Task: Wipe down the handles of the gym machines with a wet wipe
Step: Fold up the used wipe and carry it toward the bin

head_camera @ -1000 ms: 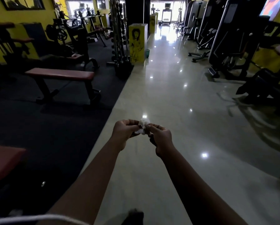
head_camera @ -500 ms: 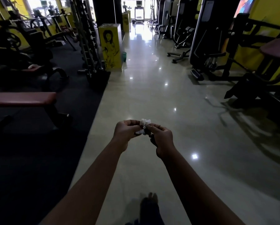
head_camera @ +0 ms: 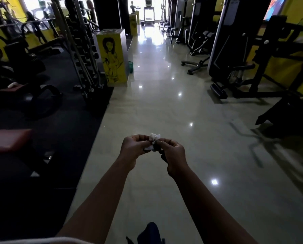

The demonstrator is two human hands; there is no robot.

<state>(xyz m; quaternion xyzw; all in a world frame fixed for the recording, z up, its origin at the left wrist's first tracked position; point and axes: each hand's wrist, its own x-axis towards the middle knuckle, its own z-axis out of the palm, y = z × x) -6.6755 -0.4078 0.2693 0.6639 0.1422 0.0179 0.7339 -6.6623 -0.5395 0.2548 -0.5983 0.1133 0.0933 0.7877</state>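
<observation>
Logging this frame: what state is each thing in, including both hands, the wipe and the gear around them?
wet wipe: crumpled, held between both hands, touching no machine.
left hand: fingers curled, pinches the wipe.
right hand: fingers curled, pinches the wipe.
green bin: upright on the floor beside the yellow pillar.
barbells: standing in their rack.
weight machine: untouched.

Left hand (head_camera: 132, 149), right hand (head_camera: 174, 155): pinch grips.

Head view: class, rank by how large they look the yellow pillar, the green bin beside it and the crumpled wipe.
1. yellow pillar
2. crumpled wipe and green bin: both small; the wipe is far nearer and partly covered, so unranked.
</observation>
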